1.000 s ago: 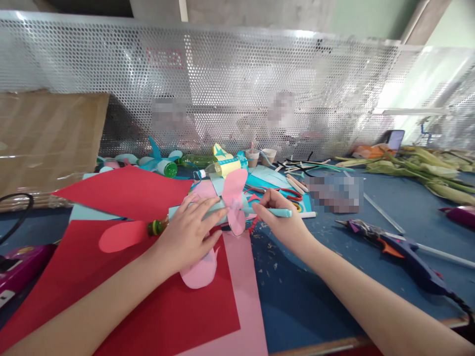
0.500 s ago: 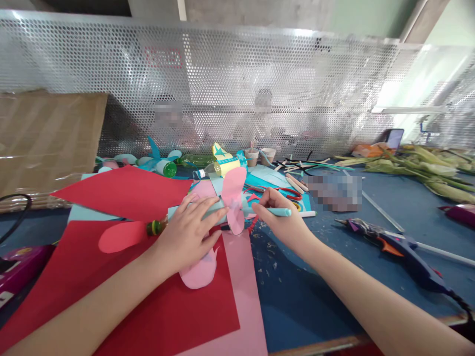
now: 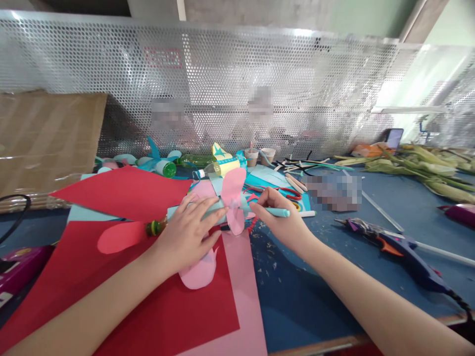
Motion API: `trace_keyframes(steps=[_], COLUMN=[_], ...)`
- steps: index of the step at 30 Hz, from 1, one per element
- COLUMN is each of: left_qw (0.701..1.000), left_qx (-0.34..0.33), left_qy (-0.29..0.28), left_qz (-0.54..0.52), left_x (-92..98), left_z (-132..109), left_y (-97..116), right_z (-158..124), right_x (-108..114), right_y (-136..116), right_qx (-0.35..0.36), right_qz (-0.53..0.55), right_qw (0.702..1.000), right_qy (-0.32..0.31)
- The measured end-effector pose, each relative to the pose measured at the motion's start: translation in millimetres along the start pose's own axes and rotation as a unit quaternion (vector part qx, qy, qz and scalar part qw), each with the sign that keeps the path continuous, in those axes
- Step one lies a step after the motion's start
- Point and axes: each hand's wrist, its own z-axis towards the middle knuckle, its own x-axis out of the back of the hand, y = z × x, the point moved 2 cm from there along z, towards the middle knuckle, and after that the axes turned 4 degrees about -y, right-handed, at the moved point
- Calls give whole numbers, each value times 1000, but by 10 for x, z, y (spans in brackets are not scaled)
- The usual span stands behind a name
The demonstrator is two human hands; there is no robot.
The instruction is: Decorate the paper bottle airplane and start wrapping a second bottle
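While left hand (image 3: 189,232) pinned bottle (image 3: 157,226), right hand (image 3: 276,220) held pen (image 3: 279,212).
Left fingers (image 3: 208,210) flat on bottle, middle of table (image 3: 297,296); right fingers (image 3: 265,198) pinched on pen by pink wing (image 3: 233,198). Firm press, light strokes advised.

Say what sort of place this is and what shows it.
Probably a craft workbench: red paper sheets on the blue table, a hot glue gun, and paper-winged bottle models by the perforated screen.

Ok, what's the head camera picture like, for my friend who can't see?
A person's left hand holds down a paper-wrapped bottle with pink wings while the right hand holds a teal pen beside it. Red paper and a glue gun lie on the blue table.
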Motion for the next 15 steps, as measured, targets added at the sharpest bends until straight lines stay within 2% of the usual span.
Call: trace_keyframes(steps=[15], left_qw=[1000], left_qx=[-8], left_qy=[12], left_qz=[-2], left_x=[-12], left_z=[0], left_y=[-8], right_z=[2], right_x=[14], right_y=[-9], right_qx=[-9], right_qz=[-22], right_qw=[1000], right_qy=[5])
